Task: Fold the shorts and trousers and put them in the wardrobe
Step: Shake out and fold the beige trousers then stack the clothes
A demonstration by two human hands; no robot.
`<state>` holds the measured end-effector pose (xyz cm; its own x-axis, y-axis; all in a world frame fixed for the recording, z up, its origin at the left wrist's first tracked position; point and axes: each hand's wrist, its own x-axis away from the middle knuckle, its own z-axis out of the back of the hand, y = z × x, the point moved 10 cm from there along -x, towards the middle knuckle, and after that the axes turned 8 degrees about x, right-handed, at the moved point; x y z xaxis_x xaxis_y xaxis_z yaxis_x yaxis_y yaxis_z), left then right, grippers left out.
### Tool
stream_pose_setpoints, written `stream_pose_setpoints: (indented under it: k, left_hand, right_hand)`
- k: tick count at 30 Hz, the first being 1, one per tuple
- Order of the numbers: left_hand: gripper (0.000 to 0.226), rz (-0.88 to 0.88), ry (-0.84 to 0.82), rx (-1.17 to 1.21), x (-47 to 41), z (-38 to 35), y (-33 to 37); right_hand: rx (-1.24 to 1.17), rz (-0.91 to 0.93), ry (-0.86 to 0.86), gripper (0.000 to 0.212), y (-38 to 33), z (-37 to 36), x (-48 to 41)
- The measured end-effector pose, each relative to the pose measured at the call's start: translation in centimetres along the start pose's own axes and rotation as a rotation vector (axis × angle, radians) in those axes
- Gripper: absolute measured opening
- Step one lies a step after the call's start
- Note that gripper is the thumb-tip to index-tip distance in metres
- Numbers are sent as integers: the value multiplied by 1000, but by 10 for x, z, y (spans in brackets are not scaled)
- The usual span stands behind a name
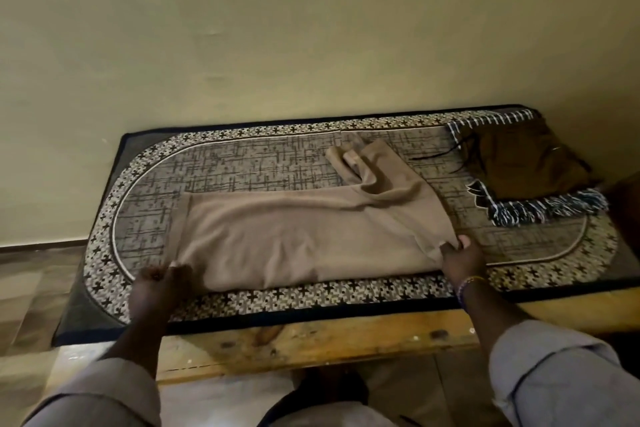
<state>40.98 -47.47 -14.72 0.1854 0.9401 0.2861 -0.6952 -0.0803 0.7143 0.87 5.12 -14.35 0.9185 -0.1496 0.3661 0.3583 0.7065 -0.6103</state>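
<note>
Trousers [311, 236], waistband under hands

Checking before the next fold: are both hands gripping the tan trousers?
Yes, the left hand pinches one end of the tan trousers and the right hand the other.

Beige trousers [304, 236] are laid lengthwise along the near edge of the patterned mat [242, 163], folded in half, with one end bunched and creased toward the far right; brown shorts [526, 159] are heaped at the far right corner, a black drawstring trailing
</note>
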Motion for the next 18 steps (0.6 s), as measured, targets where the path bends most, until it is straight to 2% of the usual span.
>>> stream_pose_setpoints:
  k: [2,4,7,10,12,13,14,15,16,18]
  left_hand:
    - [33,-13,-43,-65,1,-3,-3]
    - [38,51,-28,-136,2,2,-15]
    - [47,201,46,-204,11,13,-37]
    - [46,237,98,-212,20,14,-36]
    - [59,305,216,-271,27,23,-35]
    - [66,305,277,-301,30,26,-29]
    - [68,224,303,-344,31,24,-16]
    - [65,92,262,-401,31,14,5]
    - [57,-42,177,-452,27,-4,25]
    - [38,-234,-16,-498,20,-45,57]
  right_hand:
    - [-55,5,-15,48,1,1,1]
    - [-31,-23,9,44,8,11,0]
    - [59,-73,107,37,20,35,-2]
    - [116,-105,93,32,21,33,-6]
    - [273,-93,165,43,15,32,-1]
    - [382,-27,244,50,4,34,3]
    - [479,108,313,54,-11,31,6]
    - [556,291,358,55,-30,23,11]
    - [596,464,340,52,-49,5,16]
    - [584,732,190,47,-83,-38,28]
